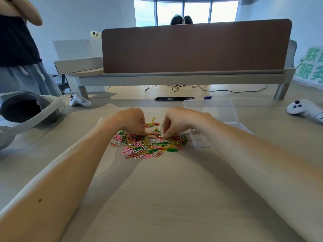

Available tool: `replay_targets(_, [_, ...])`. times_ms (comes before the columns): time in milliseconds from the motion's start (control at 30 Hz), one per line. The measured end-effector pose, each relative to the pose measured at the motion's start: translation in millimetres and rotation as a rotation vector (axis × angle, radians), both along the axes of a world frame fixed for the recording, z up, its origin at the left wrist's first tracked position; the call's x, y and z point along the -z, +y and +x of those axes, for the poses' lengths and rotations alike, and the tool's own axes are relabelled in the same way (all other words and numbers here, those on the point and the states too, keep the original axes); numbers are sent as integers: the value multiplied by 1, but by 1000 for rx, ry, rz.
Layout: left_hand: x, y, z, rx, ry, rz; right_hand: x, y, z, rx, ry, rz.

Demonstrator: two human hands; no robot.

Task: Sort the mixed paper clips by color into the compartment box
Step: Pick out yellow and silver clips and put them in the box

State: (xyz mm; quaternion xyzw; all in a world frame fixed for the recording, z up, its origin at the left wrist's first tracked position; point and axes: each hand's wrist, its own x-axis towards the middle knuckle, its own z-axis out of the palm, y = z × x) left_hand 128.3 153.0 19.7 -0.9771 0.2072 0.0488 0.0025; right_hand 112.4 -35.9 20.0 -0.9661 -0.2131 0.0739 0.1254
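Observation:
A loose pile of paper clips in pink, green, yellow, red and white lies on the wooden table in front of me. My left hand hovers over the pile's left part, fingers curled down, fingertips pinching at clips. My right hand is over the right part, its fingertips also pinching down into the clips. The clear plastic compartment box sits just right of the pile, its transparent lid standing open behind it. My right forearm hides part of the box.
A VR headset lies at the far left, a white controller behind it, another controller at the far right. A brown desk divider stands across the back. A person stands at the upper left.

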Motion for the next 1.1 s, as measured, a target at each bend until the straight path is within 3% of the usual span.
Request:
replay_targets(233, [1,-4,-5,122,-92,-227,11,17,4,22,-74,27])
replay_targets(433, [5,-6,-7,157,-40,-210,11,18,4,20,-64,-3])
replay_targets(833, [1,-11,-10,149,-109,-300,-3,8,-2,8,-61,75])
replay_targets(1100, [-5,-24,-9,151,-65,-306,-21,-52,-1,122,-101,17])
